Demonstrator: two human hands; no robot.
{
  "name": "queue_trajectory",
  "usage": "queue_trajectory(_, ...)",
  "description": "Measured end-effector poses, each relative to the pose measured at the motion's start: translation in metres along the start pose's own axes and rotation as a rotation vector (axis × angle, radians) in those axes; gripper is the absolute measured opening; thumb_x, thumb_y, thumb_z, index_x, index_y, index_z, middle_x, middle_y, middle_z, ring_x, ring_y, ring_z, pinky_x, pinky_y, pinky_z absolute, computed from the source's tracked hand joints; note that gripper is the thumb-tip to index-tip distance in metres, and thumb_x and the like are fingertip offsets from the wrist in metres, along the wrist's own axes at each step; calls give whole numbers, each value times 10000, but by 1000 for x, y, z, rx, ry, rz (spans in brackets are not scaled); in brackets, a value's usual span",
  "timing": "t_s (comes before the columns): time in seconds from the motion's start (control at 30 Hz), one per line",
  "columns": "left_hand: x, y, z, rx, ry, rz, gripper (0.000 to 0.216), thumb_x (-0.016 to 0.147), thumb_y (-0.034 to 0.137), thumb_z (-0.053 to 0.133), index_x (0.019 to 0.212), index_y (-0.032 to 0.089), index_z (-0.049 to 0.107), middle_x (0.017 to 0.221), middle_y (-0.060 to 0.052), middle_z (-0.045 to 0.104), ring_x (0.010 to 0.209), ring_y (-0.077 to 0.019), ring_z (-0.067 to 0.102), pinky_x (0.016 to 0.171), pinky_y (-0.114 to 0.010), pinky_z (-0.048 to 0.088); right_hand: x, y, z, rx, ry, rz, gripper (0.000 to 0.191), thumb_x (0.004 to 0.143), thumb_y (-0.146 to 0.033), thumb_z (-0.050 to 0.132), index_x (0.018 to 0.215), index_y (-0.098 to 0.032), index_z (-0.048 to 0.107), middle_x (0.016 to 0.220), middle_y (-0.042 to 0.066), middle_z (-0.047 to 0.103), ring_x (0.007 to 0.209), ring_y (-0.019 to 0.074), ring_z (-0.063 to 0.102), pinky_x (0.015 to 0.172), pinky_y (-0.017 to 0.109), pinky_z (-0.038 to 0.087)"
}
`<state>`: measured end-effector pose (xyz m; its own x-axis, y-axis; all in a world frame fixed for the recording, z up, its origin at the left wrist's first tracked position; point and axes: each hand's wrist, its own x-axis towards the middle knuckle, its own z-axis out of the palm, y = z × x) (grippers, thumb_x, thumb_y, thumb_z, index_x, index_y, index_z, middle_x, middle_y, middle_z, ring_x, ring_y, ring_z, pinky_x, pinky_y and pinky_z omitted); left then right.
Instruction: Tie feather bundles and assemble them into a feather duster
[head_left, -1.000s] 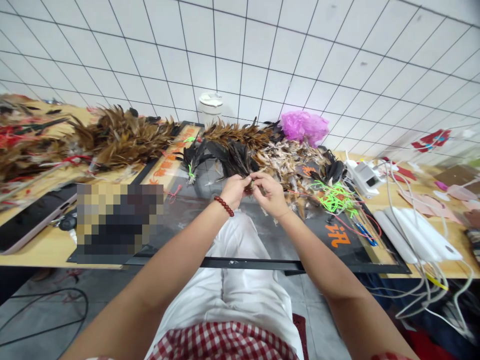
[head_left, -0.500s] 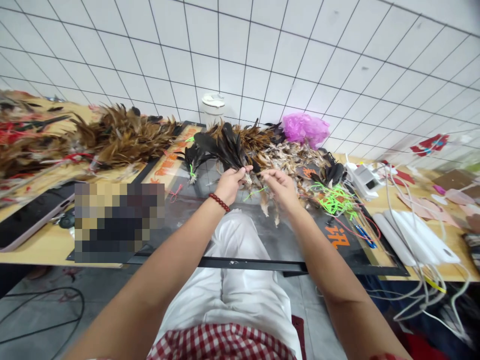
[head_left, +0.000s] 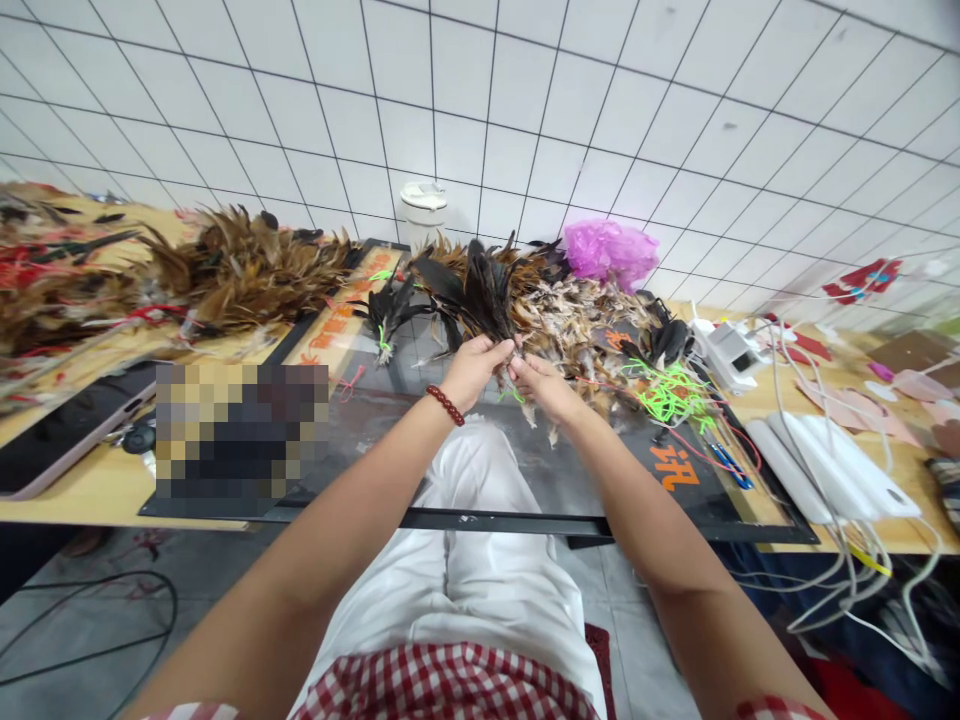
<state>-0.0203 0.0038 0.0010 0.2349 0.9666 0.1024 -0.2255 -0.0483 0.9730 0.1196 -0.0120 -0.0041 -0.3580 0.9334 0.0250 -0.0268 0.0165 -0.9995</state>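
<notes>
My left hand (head_left: 472,370), with a red bead bracelet at the wrist, is closed round the quill ends of a bunch of dark feathers (head_left: 480,290) that fan upward from it. My right hand (head_left: 541,385) is closed right beside it, pinching at the base of the same bunch, where a bit of green tie (head_left: 514,395) shows. Both hands hover over a dark glass-topped board (head_left: 525,470). A pile of loose pale and brown feathers (head_left: 577,320) lies just behind my right hand.
Heaps of brown feathers (head_left: 240,270) cover the wooden table at left, beside a phone (head_left: 67,430). A tied dark bunch (head_left: 386,315) lies ahead. Green ties (head_left: 671,390), a pink bag (head_left: 609,252), a white cup (head_left: 421,212), chargers and cables (head_left: 817,450) sit right.
The dark bunch has been raised upright in my left hand. My right hand drew away to the right with the green tie, then came back to the bunch's base.
</notes>
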Motion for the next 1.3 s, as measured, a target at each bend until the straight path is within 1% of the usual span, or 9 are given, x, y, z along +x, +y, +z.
queue_trajectory(0.13,-12,6,2,570,148,286,181,824,334,572,763,192,665,747,-78,646,848,-211,610,822,-325,460,2,-4,-15,110,127,43,490,665,-622,666,674,-202,415,524,-100,225,427,36,149,418,203,86)
queue_trajectory(0.3,-16,30,13,918,-235,688,348,802,127,491,1100,204,652,1231,-123,605,1259,-256,456,1104,-476,264,-3,-11,-34,107,-18,147,405,725,-489,659,640,-199,390,509,-97,202,430,28,119,429,211,46)
queue_trajectory(0.43,-7,42,17,1112,-395,700,398,818,110,451,1162,208,624,1134,-115,635,1231,-253,471,1126,-525,199,-9,-18,-37,102,-100,153,412,703,-498,674,625,-189,413,495,-102,203,435,28,114,422,201,54)
queue_trajectory(0.63,-8,44,10,1228,-352,539,173,807,139,506,900,153,650,877,-135,620,952,-257,575,947,-411,386,-10,-21,-33,44,-187,167,449,680,-550,690,627,-177,446,496,-96,259,424,27,137,407,190,59)
queue_trajectory(0.7,-9,47,8,1168,-254,433,58,781,157,565,749,164,613,758,-99,582,821,-233,577,828,-357,423,-8,-21,-31,61,-161,127,444,700,-566,672,643,-179,460,487,-104,221,422,30,117,408,191,61)
queue_trajectory(0.8,-7,54,6,887,-128,207,186,789,205,598,613,170,546,597,-33,480,591,-152,495,617,-271,396,-7,-23,-28,115,5,-31,408,734,-583,641,804,-195,535,507,-105,208,430,45,120,412,194,92)
queue_trajectory(0.97,-9,51,12,163,-216,-219,257,830,379,580,702,157,555,539,35,380,400,-44,259,402,-173,175,-4,-22,-23,-77,193,-295,538,799,-589,554,1194,-224,555,563,-71,320,481,91,305,466,221,260)
queue_trajectory(1.13,-15,36,20,-178,-290,-274,267,755,380,682,763,136,575,588,28,427,435,-35,332,397,-147,247,-1,-18,-22,-152,192,-381,439,810,-481,578,1116,-174,652,688,-19,519,654,106,485,674,257,413)
queue_trajectory(1.3,-12,28,25,-289,-329,-287,248,776,346,673,775,119,572,548,55,368,412,-18,282,388,-126,220,-1,-19,-28,-100,297,-346,472,799,-474,587,1184,-204,637,673,-16,573,670,126,533,659,265,441)
